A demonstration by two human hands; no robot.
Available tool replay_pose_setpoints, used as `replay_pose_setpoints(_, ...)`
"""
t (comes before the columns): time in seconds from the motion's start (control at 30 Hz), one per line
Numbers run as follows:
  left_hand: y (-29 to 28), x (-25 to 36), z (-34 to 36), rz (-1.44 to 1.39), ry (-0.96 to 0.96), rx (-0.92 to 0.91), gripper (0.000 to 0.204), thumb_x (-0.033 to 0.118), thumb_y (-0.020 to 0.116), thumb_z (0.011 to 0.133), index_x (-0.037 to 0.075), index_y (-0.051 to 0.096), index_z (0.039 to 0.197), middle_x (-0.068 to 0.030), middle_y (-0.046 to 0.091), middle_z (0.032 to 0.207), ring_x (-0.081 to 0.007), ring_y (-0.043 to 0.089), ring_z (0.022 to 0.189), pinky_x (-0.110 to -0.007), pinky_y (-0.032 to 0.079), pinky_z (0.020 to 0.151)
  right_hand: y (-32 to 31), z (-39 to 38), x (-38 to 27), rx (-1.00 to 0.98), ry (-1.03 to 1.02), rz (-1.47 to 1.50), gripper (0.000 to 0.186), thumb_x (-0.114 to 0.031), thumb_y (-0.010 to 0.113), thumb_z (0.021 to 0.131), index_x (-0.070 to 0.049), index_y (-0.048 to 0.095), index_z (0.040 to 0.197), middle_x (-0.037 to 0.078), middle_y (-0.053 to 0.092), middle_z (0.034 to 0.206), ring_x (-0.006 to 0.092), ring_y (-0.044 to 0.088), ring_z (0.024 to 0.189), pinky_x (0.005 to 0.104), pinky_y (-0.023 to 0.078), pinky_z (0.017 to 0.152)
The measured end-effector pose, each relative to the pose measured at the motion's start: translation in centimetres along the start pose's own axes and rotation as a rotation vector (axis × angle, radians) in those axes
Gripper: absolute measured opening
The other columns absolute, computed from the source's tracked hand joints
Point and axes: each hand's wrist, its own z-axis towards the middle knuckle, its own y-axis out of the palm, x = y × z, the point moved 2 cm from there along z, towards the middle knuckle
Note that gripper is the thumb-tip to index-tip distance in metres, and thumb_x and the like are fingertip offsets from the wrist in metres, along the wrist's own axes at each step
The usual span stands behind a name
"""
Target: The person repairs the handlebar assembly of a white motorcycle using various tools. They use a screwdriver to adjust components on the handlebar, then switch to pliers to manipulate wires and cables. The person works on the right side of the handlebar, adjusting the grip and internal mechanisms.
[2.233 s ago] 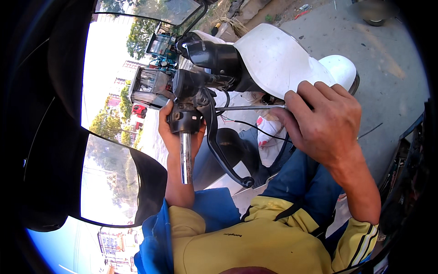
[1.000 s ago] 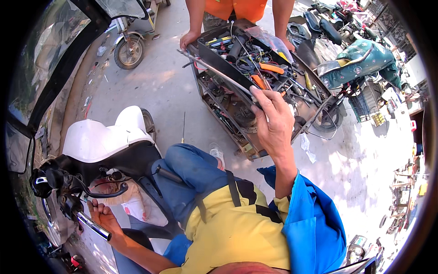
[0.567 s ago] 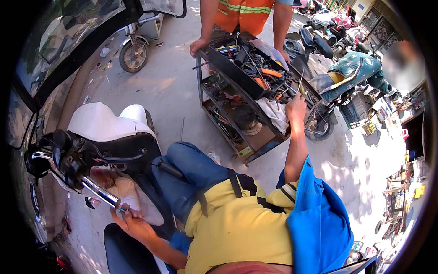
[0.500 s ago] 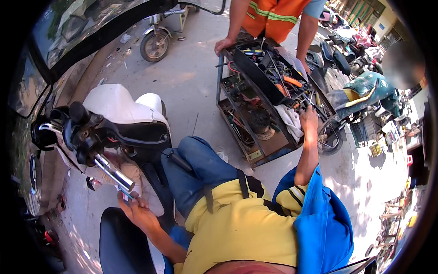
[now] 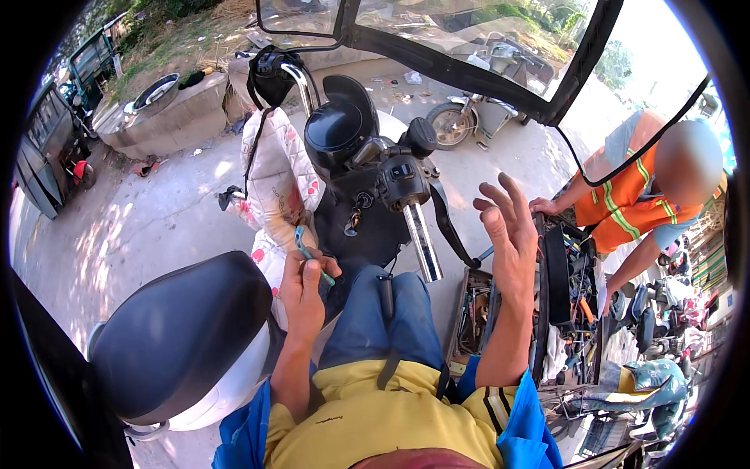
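My left hand [image 5: 302,293] is closed around a slim blue-green tool [image 5: 306,248] with a bent head; its exact kind is unclear. The hand is above my left thigh, beside the scooter's black seat [image 5: 183,336]. My right hand [image 5: 512,234] is raised with its fingers apart and nothing in it. To its left is the scooter's handlebar [image 5: 423,242], its right end bare shiny metal with no rubber grip. A black switch housing [image 5: 402,184] sits just above that bare tube, and a key ring [image 5: 355,215] hangs lower on the front panel.
At right stands a metal tool cart [image 5: 539,313] full of tools, including an orange-handled one [image 5: 587,309]. A person in an orange vest [image 5: 625,199] leans on it. A framed clear windshield [image 5: 469,47] spans the top. Another person [image 5: 656,387] and parked scooters are farther right.
The view has swung left toward the scooter. My right hand has left the tool cart and come up open near the handlebar. My left hand still grips the blue-green tool.
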Motion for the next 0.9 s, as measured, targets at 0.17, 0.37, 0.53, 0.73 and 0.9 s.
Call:
replay_pose_setpoints(0.17, -0.5, 1.4, 1.1, 0.190, 0.148, -0.041, 0.020, 0.016, 0.054, 0.111, 0.000, 0.058, 0.123, -0.0070, 0.069, 0.104, -0.0108, 0.062, 0.094, -0.025, 0.047, 0.087, 4.2, 5.0, -0.2, -0.420, 0.314, 0.092, 0.082, -0.059, 0.065, 0.099, 0.005, 0.050, 0.147, 0.013, 0.066, 0.104, 0.0167, 0.068, 0.079, 0.0302, 0.054, 0.070)
replay_pose_setpoints(0.37, 0.8, 4.3, 3.9, 0.092, 0.179, -0.080, 0.024, 0.013, 0.056, 0.109, -0.002, 0.058, 0.129, -0.0069, 0.067, 0.107, -0.0109, 0.061, 0.095, -0.025, 0.048, 0.088, 5.4, 5.6, -2.0, -0.396, 0.218, -0.007, 0.067, -0.046, 0.062, 0.105, 0.009, 0.056, 0.141, 0.003, 0.054, 0.082, 0.0112, 0.054, 0.062, 0.0261, 0.044, 0.056)
replay_pose_setpoints(0.53, 3.6, 5.4, 7.9, 0.045, 0.158, -0.128, 0.028, 0.020, 0.056, 0.110, -0.002, 0.058, 0.128, -0.0064, 0.069, 0.093, -0.0069, 0.058, 0.080, -0.022, 0.047, 0.072, 6.2, 4.6, -1.3, -0.330, 0.285, 0.175, 0.072, -0.047, 0.064, 0.103, 0.012, 0.052, 0.144, 0.006, 0.059, 0.087, 0.0117, 0.054, 0.062, 0.0254, 0.042, 0.056)
replay_pose_setpoints(0.73, 5.4, 6.3, 11.2, -0.201, 0.357, -0.010, 0.023, 0.023, 0.054, 0.112, 0.002, 0.056, 0.121, -0.0171, 0.075, 0.102, -0.0112, 0.062, 0.073, -0.025, 0.053, 0.069, 5.8, 5.4, -1.6, -0.409, 0.269, 0.095, 0.077, -0.048, 0.069, 0.100, 0.012, 0.051, 0.144, 0.007, 0.063, 0.093, 0.0104, 0.055, 0.063, 0.0246, 0.042, 0.055)
replay_pose_setpoints(0.9, 6.5, 7.0, 12.6, -0.422, 0.344, -0.029, 0.019, 0.021, 0.053, 0.112, 0.003, 0.053, 0.120, -0.0230, 0.074, 0.109, -0.0189, 0.072, 0.082, -0.031, 0.060, 0.077, 5.7, 5.8, -1.6, -0.442, 0.256, 0.130, 0.076, -0.047, 0.069, 0.100, 0.013, 0.051, 0.144, 0.007, 0.062, 0.093, 0.0102, 0.056, 0.065, 0.0251, 0.042, 0.055)
